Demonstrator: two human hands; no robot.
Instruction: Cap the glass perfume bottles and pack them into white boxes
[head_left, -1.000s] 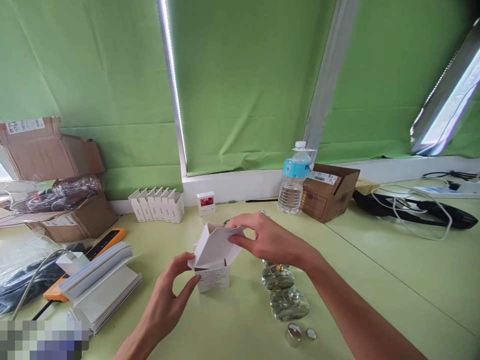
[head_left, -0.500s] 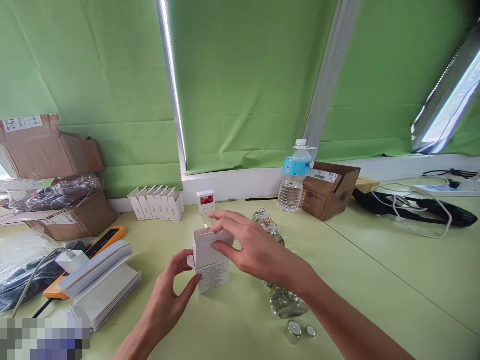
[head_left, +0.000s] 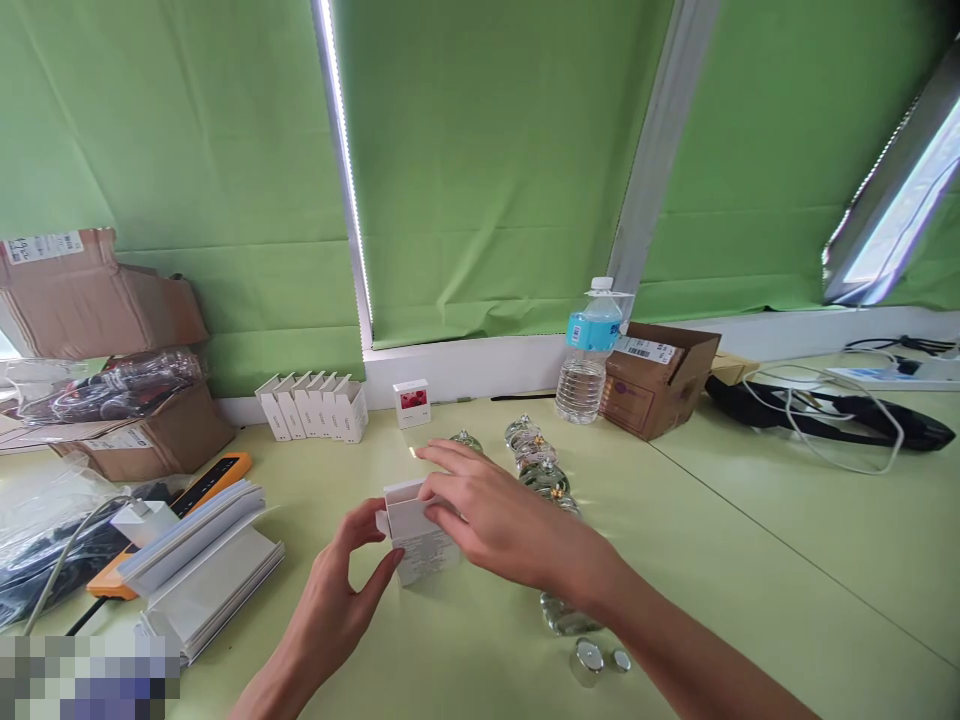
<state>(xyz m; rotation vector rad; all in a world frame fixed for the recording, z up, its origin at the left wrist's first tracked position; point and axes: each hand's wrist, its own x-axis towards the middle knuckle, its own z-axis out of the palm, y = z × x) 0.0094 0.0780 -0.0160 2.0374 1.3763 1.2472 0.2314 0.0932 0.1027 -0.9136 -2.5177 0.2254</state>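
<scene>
A small white box [head_left: 427, 553] with printed text on its front stands upright on the table. My left hand [head_left: 346, 585] is closed on its left side, thumb on the front and fingers round the back edge. The upper part [head_left: 405, 512] of the box is plain white. My right hand [head_left: 495, 510] lies over the top, its thumb at the front and fingers reaching across, hiding the right top corner. Several glass bottles [head_left: 540, 465] stand in a row behind and under my right arm. Another bottle top [head_left: 466, 438] shows just past my right fingers.
Several white boxes [head_left: 311, 408] and one box with a red picture [head_left: 412, 403] stand by the wall. A water bottle [head_left: 585, 370] and a cardboard box [head_left: 660, 385] are at back right. Two silver caps [head_left: 589, 658] lie in front. Folded white cartons [head_left: 214, 575] and an orange power strip [head_left: 217, 478] lie left.
My right hand has moved down and a little left, and the white upper part now stands lower. A bottle top behind my fingers has come into view. My left hand stays put.
</scene>
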